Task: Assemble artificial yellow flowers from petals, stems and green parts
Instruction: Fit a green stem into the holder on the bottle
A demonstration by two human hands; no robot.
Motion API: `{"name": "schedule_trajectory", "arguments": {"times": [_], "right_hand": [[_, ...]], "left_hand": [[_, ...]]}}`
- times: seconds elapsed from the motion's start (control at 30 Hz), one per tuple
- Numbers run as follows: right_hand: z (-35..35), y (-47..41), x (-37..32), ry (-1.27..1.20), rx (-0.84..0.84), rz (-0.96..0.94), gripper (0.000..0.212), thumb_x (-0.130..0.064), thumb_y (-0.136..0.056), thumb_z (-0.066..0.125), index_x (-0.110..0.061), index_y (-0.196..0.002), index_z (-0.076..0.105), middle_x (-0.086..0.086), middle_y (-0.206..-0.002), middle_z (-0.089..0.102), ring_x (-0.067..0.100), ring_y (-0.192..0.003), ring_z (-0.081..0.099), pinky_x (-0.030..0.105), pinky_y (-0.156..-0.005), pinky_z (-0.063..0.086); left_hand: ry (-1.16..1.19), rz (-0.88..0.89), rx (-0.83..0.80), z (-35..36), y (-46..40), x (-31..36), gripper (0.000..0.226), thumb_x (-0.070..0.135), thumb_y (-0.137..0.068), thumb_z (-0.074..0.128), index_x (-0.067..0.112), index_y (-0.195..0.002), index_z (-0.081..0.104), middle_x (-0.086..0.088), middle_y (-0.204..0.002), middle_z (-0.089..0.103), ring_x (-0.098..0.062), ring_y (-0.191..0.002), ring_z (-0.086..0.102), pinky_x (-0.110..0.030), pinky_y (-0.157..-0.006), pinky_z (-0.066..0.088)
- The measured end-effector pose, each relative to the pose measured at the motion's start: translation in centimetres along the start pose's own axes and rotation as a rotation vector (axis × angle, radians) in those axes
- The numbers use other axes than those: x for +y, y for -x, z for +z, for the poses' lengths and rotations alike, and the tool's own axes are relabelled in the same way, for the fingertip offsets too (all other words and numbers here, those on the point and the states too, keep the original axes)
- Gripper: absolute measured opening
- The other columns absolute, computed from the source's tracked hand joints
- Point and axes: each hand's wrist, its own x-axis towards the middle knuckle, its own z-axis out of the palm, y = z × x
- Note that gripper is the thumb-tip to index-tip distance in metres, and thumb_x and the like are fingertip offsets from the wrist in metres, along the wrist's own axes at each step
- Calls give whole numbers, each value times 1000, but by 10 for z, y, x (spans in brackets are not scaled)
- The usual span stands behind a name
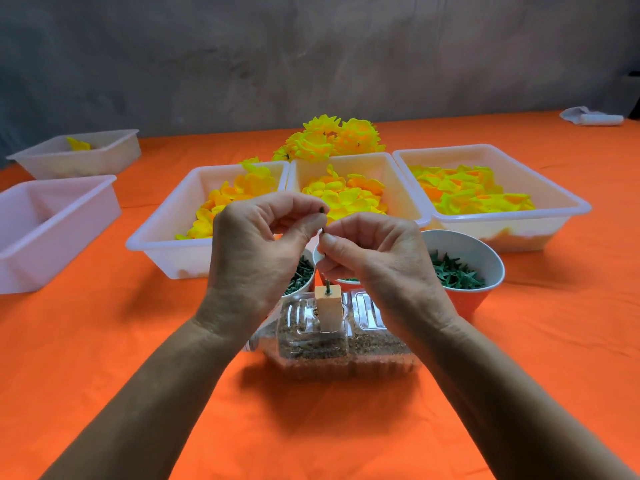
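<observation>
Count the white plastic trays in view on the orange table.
5: two at the far left, one behind the other, and three in a row holding yellow petals, left, middle, right. None seems hidden.

An orange cloth covers the table. Three white plastic trays sit side by side across its middle: the left tray, the middle tray and the right tray, each holding yellow fabric petals. A heap of finished yellow flowers lies just behind them. Two more white trays stand at the left edge, the near one and the far one. Nearer, paper cups of green parts stand just behind a clear plastic bottle lying on its side, filled with sand. A white roll lies far right.
</observation>
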Motion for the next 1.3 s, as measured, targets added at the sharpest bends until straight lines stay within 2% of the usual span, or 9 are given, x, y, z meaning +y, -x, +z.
{"name": "schedule_trajectory", "arguments": {"times": [0.23,0.4,0.43,0.53,0.63,0.77,1.0,1.2,1.3], "right_hand": [[1,1,1,-18,14,-12,13,1,-86,63,-8,-76,65,5,-62,65,10,-53,62,21,-55,52],[2,1,-1,26,4,-33,10,0,-86,64,-6,-78,67,6,-63,66,11,-55,63,22,-56,53],[2,2,-1,27,2,-32,11,0,-85,64,-7,-77,67,5,-62,66,10,-55,63,22,-56,53],[2,2,-2,11,-7,-29,12,-1,-85,64,-8,-76,67,3,-62,67,10,-55,63,21,-56,52],[1,1,0,7,-13,-29,11,-2,-85,64,-8,-76,68,6,-63,67,12,-58,64,23,-59,55],[0,0,2,-9,-15,-4,6,-3,-84,65,-6,-78,68,7,-64,68,12,-57,64,24,-59,55],[2,0,1,7,8,-2,14,-2,-81,67,-14,-75,71,3,-61,66,9,-55,59,19,-53,50],[2,0,1,12,2,-22,7,-15,-72,77,-21,-71,75,1,-61,68,6,-57,58,17,-54,47],[3,-2,2,11,4,-36,15,-8,-76,75,-22,-71,75,0,-57,66,5,-53,55,16,-52,46]], "left_hand": [[122,-84,69,4,5,-4,18,3,-77,73,21,-77,71,9,-67,70,-8,-66,66,-22,-68,53],[-164,156,42,1,4,-2,12,17,-77,70,27,-84,68,15,-78,67,-2,-72,64,-20,-73,53],[-153,137,35,0,4,-3,12,17,-77,70,27,-82,69,15,-77,68,-2,-71,64,-19,-73,53],[268,-209,16,-1,3,-2,10,8,-71,75,16,-74,70,3,-65,70,-9,-61,65,-21,-64,55],[690,-608,32,-1,1,-1,10,13,-60,68,9,-70,66,-4,-59,68,-10,-51,64,-20,-53,54],[990,-869,66,-5,-3,-2,12,10,-60,63,5,-71,64,-3,-57,66,-9,-46,62,-20,-48,54],[1152,-1012,5,-8,-2,-2,12,7,-63,62,0,-56,68,-6,-59,64,-11,-45,60,-23,-47,53],[1212,-1014,-7,-11,-1,1,15,6,-66,60,0,-54,68,-6,-59,64,-12,-46,60,-23,-48,53],[1245,-1003,-15,-13,0,3,18,5,-67,59,-1,-53,68,-7,-59,64,-13,-45,60,-23,-48,53]]}}
